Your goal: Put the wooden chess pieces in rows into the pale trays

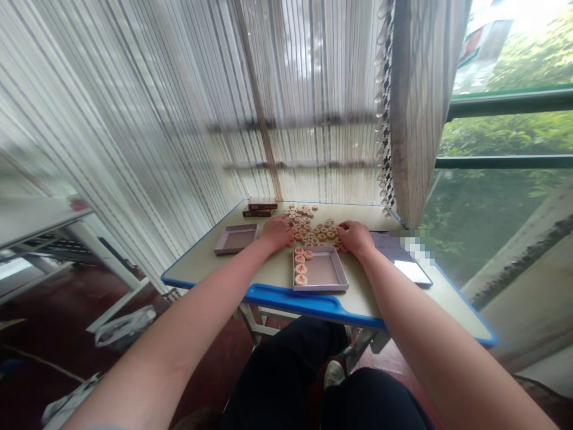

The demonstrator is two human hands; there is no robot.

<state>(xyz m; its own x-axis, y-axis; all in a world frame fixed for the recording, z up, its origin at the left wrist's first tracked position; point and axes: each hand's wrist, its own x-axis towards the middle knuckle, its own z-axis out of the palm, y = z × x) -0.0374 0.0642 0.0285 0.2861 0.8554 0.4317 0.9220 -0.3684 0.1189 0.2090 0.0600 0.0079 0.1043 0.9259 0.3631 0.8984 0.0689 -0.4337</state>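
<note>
5 boxed discs [301, 269] in the near box [324, 272]; many loose discs [322, 237] left
These lie between left fingers [285, 223] and right fingers [348, 226] (grip: cannot tell).

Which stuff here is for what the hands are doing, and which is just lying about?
For the job:
- left hand and right hand, among the loose round pieces
- near tray, with five red-marked pieces in it
- maybe the second tray

Just lying about, it seems:
- stacked boxes
- dark flat panel
- plastic bag

Striped sheer curtain [313, 143], green-railed window [505, 162], daylight, blue-edged desk [197, 263], dark red floor [206, 370]
</note>
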